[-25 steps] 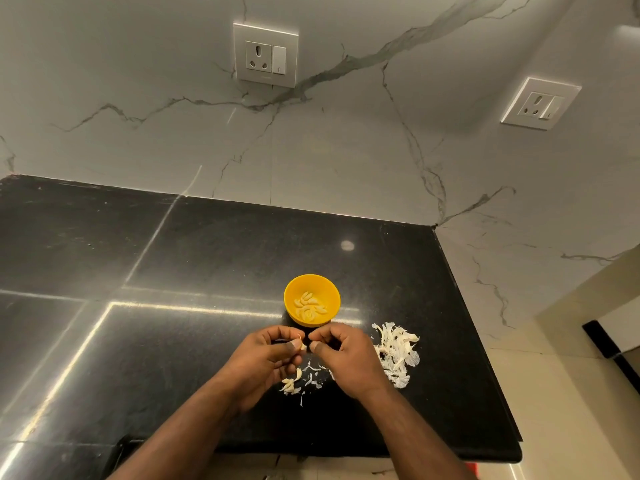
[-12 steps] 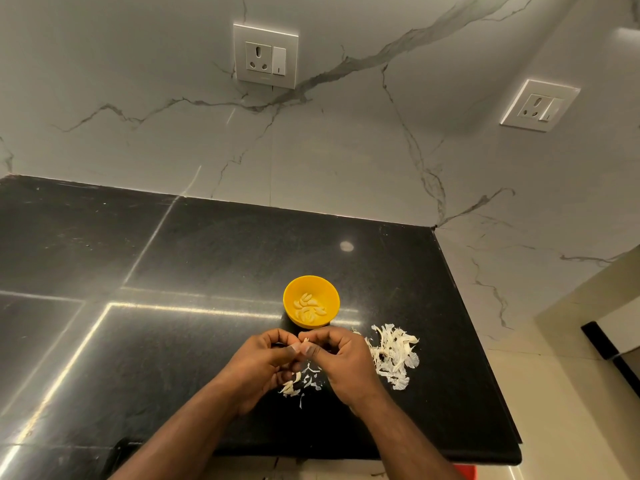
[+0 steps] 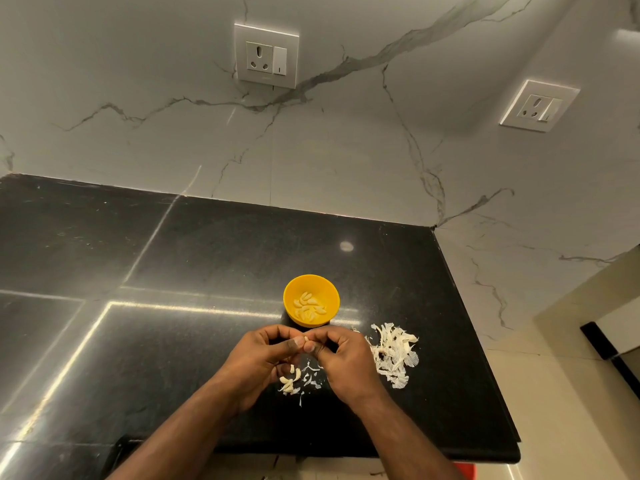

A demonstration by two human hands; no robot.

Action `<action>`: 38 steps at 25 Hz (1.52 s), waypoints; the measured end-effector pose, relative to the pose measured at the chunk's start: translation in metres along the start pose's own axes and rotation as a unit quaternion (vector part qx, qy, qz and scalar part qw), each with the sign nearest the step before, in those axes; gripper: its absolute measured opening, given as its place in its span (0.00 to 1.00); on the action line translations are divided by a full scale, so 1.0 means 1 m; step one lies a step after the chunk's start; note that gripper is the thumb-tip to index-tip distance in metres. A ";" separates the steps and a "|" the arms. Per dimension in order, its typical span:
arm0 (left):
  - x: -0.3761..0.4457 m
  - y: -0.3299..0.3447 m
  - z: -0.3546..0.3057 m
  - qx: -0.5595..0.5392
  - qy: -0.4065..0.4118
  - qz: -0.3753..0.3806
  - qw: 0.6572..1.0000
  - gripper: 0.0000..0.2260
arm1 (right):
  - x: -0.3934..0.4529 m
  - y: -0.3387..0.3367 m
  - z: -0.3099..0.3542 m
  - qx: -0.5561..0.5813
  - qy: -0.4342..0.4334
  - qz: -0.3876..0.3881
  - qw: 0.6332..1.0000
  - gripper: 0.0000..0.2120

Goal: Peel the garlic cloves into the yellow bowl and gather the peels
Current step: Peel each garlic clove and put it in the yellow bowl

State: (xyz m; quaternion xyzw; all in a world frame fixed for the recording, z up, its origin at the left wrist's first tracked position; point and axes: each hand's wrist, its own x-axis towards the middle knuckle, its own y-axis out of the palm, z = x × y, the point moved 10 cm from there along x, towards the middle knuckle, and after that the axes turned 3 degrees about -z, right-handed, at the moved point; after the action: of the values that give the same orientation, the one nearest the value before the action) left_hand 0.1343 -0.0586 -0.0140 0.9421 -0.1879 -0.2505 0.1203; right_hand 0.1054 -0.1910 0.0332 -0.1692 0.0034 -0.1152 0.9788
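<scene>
**Clove pinched between both hands, bowl straight ahead**

We've got both hands together over the black table (image 3: 173,341), fingertips meeting on one small garlic clove (image 3: 306,339). The left hand (image 3: 258,358) and the right hand (image 3: 341,356) each pinch it from their own side; it's too small for us to call its long axis. The yellow bowl (image 3: 330,292) sits just beyond the knuckles, directly far of the clove and already holding peeled cloves (image 3: 309,307), so we judge the drop a short push forward, either hand about equally close. Loose scraps (image 3: 298,377) lie under the hands on the near side. The peel pile (image 3: 394,356) sits just right of the right hand, near the table's right edge, so sweeping needs care there. Open room lies to the left.
</scene>
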 end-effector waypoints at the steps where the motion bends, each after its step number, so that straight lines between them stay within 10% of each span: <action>1: 0.001 0.000 -0.001 -0.005 0.004 -0.002 1.000 0.11 | 0.000 0.001 -0.002 0.007 0.008 0.007 1.000 0.10; 15: -0.003 -0.009 -0.007 0.046 0.063 -0.022 0.997 0.11 | -0.003 -0.003 0.003 -0.123 -0.003 -0.023 0.992 0.03; 24: -0.006 0.001 -0.015 0.055 0.103 0.027 0.993 0.03 | -0.007 0.010 -0.016 0.057 0.109 0.034 0.992 0.02; 28: -0.006 0.006 -0.010 0.079 0.111 0.026 0.990 0.17 | -0.008 0.015 -0.033 0.148 0.173 0.047 0.973 0.07; 38: -0.001 -0.015 0.013 -0.023 0.024 -0.037 0.999 0.10 | -0.002 0.011 -0.036 0.031 0.119 0.041 0.992 0.04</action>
State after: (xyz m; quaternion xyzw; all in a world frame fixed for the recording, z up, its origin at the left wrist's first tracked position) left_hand 0.1311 -0.0465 -0.0290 0.9513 -0.1438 -0.2360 0.1367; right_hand 0.1038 -0.1924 -0.0047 -0.1238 0.1230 -0.0943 0.9801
